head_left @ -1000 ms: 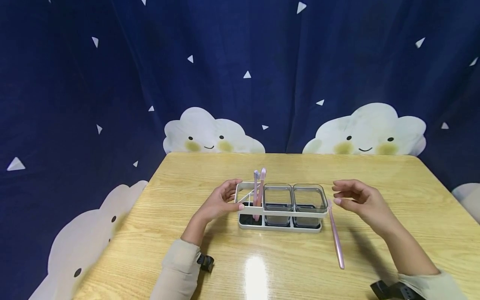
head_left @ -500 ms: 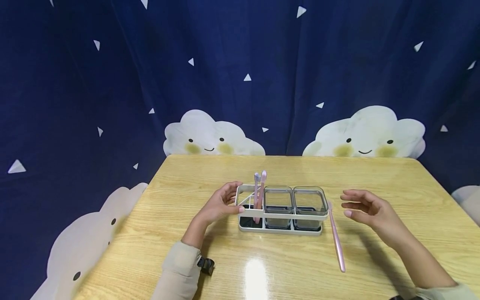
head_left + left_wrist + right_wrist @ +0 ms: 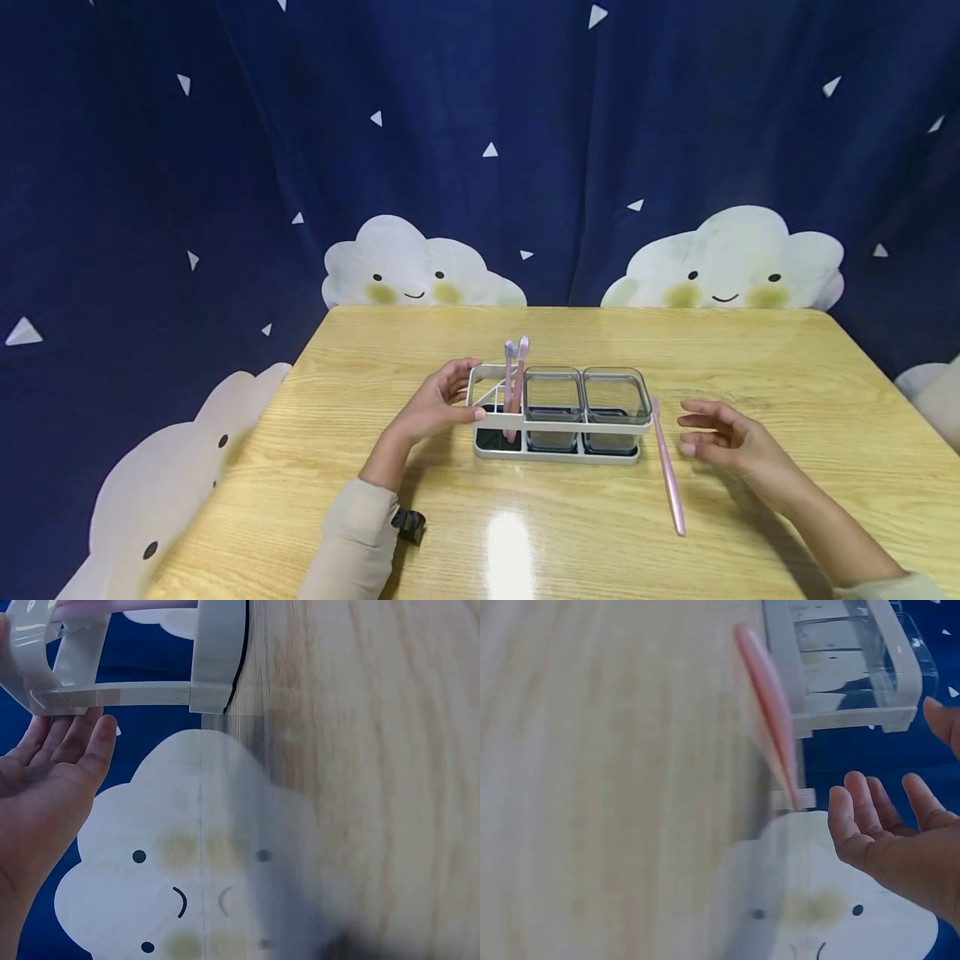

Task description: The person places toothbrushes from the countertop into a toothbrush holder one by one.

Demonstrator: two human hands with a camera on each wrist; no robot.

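A white toothbrush holder [image 3: 585, 427] stands upright on the table. My left hand [image 3: 429, 412] holds its left end, thumb on the front rail and fingers at the back corner. Two toothbrushes lean in its left compartment, a pink one [image 3: 519, 379] and a purple one [image 3: 509, 377]. Two clear cups, one in the middle [image 3: 553, 408] and one on the right [image 3: 617, 408], fill the other places. A pink toothbrush [image 3: 668, 479] lies beside the holder's right end. Right of it hovers my right hand [image 3: 738, 446], fingers loosely bent and holding nothing.
The wooden table [image 3: 585, 533] reaches back to a dark blue curtain [image 3: 450, 100] printed with clouds and triangles. A black wrist strap [image 3: 408, 526] shows at the left sleeve.
My right hand has drawn back to the right, away from the holder, and then lowered towards the table. The left hand, the holder and the toothbrushes stay in place.
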